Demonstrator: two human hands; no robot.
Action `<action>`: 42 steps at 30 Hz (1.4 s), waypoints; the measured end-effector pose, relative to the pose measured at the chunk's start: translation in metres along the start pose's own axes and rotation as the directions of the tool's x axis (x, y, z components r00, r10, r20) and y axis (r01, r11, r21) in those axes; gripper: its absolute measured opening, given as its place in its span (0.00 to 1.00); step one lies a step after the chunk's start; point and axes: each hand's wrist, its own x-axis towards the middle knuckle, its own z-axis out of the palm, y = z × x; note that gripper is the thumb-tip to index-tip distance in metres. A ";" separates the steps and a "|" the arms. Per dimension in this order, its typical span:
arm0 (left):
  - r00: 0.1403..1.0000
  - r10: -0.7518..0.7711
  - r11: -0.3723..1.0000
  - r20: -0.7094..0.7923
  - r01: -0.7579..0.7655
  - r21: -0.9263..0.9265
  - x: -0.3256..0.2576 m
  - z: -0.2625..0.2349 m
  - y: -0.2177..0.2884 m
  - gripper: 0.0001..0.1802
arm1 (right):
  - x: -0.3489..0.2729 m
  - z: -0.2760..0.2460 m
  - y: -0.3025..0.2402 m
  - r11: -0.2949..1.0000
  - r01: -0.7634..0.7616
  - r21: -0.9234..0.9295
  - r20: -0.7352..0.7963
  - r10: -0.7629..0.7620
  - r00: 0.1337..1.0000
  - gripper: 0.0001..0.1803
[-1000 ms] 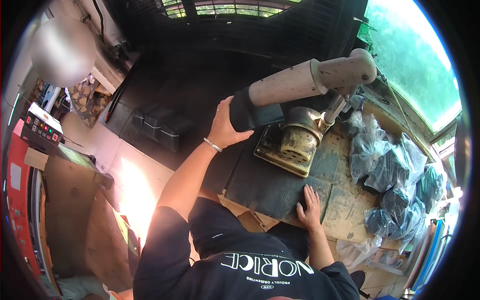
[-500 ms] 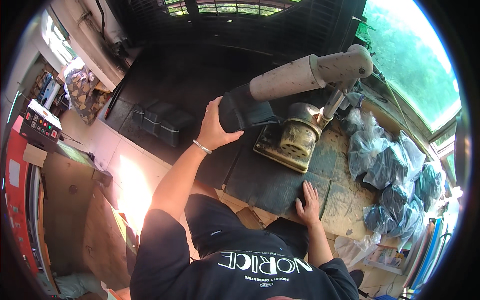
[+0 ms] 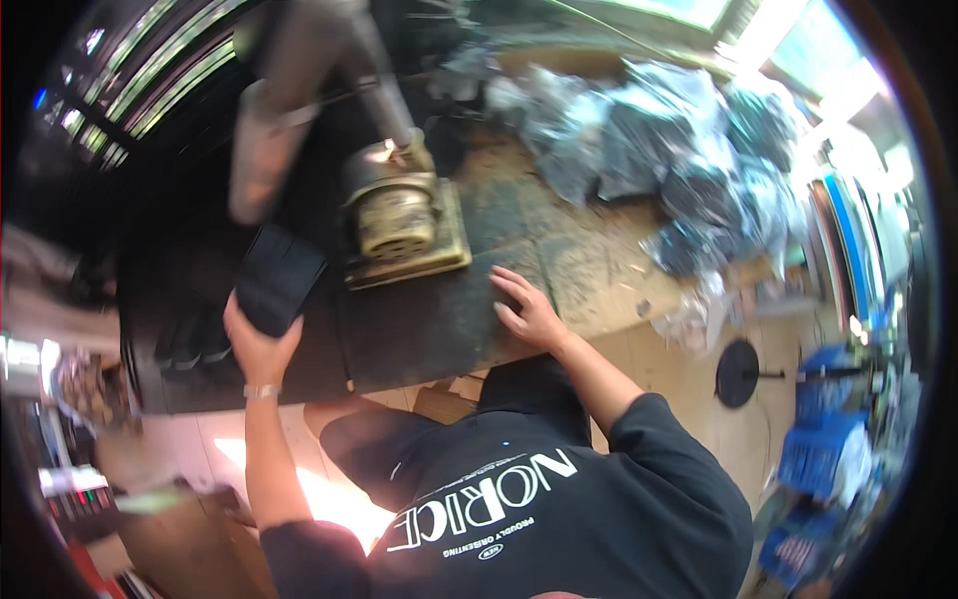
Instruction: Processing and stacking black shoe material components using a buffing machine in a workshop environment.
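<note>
My left hand (image 3: 261,339) is wrapped around a dark flat block (image 3: 277,278), fingers closed on its lower end, lifted just left of the brass press (image 3: 404,215). I hold it up off the surface, likely so I can feed it in from the side without moving the sheet. My right hand (image 3: 526,309) lies open and flat, palm down, gripping nothing, on the dark rubber sheet (image 3: 419,329) that runs from under the press toward me; the spread fingers look like they pin the sheet so it cannot slide. The long grey lever (image 3: 269,130) rises up and left from the press, blurred, out of the way of both hands. To the right of the press, well apart from it, sits a heap of bagged dark pieces (image 3: 679,150) on the worn wooden bench (image 3: 589,270), near enough to my right hand to grab. My black shirt (image 3: 539,499) fills the view below the press.
</note>
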 end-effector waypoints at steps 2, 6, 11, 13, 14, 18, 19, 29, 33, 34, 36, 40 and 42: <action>0.990 -0.121 0.970 0.078 0.134 -0.202 -0.039 -0.005 -0.010 0.51 | 0.004 -0.022 0.001 0.997 -0.049 0.051 -0.103 0.054 0.993 0.23; 0.853 -0.327 0.687 0.407 0.510 -0.517 -0.082 -0.023 0.051 0.50 | 0.010 -0.088 0.044 0.921 -0.360 -0.148 -0.364 0.288 0.886 0.17; 0.605 -0.272 -0.001 0.749 0.778 -0.629 -0.104 -0.004 0.093 0.46 | 0.044 -0.132 0.095 0.764 -0.335 -0.552 -0.136 0.314 0.940 0.12; 0.610 -0.177 -0.203 0.772 0.745 -0.635 -0.097 0.011 0.122 0.46 | 0.057 -0.135 0.102 0.757 -0.263 -0.599 -0.045 0.296 0.954 0.11; 0.622 -0.122 -0.294 0.774 0.722 -0.627 -0.095 0.018 0.131 0.47 | 0.062 -0.133 0.104 0.741 -0.198 -0.641 0.032 0.284 0.958 0.10; 0.644 0.074 -0.563 0.762 0.658 -0.501 -0.078 0.038 0.164 0.49 | 0.053 -0.115 0.104 0.877 -0.386 -0.286 -0.047 0.389 0.920 0.11; 0.646 0.054 -0.558 0.761 0.652 -0.513 -0.075 0.043 0.167 0.49 | 0.050 -0.100 0.093 0.912 -0.397 -0.101 0.031 0.402 0.915 0.11; 0.657 0.219 -0.563 0.721 0.689 -0.457 -0.083 0.052 0.171 0.51 | 0.050 0.007 -0.081 0.794 -0.384 0.472 0.456 0.153 0.877 0.09; 0.605 0.199 -0.574 0.771 0.709 -0.409 -0.091 0.048 0.166 0.48 | 0.032 0.020 -0.063 0.816 -0.338 0.469 0.513 0.060 0.856 0.11; 0.610 0.194 -0.580 0.768 0.703 -0.412 -0.094 0.049 0.159 0.48 | 0.026 0.020 -0.060 0.757 -0.361 0.544 0.532 0.021 0.846 0.12; 0.554 0.203 -0.588 0.807 0.728 -0.352 -0.097 0.051 0.147 0.47 | 0.020 0.013 -0.051 0.817 -0.352 0.457 0.603 0.007 0.798 0.13; 0.537 0.237 -0.569 0.810 0.752 -0.332 -0.089 0.045 0.148 0.46 | 0.005 0.040 -0.009 0.114 -0.586 0.803 0.522 0.341 0.782 0.10; 0.541 0.212 -0.492 0.814 0.778 -0.389 -0.090 0.042 0.146 0.46 | 0.016 0.034 -0.018 -0.361 -0.473 0.804 0.593 0.428 0.682 0.12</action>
